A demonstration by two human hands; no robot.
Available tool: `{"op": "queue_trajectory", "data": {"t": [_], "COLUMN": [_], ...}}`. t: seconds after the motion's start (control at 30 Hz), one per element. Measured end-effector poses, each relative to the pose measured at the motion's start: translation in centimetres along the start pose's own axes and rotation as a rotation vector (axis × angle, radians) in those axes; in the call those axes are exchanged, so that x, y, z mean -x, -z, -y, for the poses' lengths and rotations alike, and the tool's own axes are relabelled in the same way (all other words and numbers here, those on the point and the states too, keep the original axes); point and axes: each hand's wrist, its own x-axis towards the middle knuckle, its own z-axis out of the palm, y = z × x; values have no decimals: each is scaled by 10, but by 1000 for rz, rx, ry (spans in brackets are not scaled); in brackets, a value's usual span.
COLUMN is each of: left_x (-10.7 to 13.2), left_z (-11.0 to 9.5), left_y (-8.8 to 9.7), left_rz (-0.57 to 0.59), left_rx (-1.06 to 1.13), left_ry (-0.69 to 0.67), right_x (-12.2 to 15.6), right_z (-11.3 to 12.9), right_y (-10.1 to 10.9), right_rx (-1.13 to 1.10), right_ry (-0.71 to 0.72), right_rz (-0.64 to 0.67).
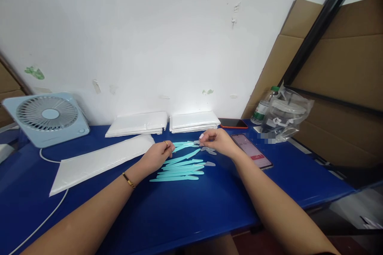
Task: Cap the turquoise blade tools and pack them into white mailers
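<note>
Turquoise eyebrow razors [179, 170] lie in a loose row on the blue table, with handles to the left. My left hand [157, 154] is closed, thumb and fingers pinching the handle end of one eyebrow razor [183, 146] at the far end of the row. At its other end, my right hand [220, 142] pinches a small clear blade cap [196, 142]; whether the cap sits on the blade is too small to tell. Several loose clear caps [209, 151] lie just below my right fingers. One nearer razor has a clear cap [210, 164] at its tip.
White padded mailers are stacked in two piles [137, 123] [194, 120] by the wall; another mailer [101, 163] lies at left. A blue fan [49, 117] stands far left. Right are a lit phone [253, 151], a dark phone [233, 123], a bottle [260, 111] and a bagged cup [284, 117].
</note>
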Motion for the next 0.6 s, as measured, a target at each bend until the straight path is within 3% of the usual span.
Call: {"op": "queue_trajectory", "data": {"t": [0.43, 0.5, 0.6], "left_x": [-3, -4, -2], "left_z": [1, 0, -2], "left_y": [-6, -7, -4], "left_rz": [54, 13, -148], "left_rx": [45, -5, -167], "left_ry": [3, -15, -80], "right_x": [1, -2, -9], "right_z": [4, 0, -12], "right_y": [-21, -25, -25], "right_rx": [-26, -17, 1], "right_ry": [125, 139, 94], "right_rz": [31, 15, -49]}}
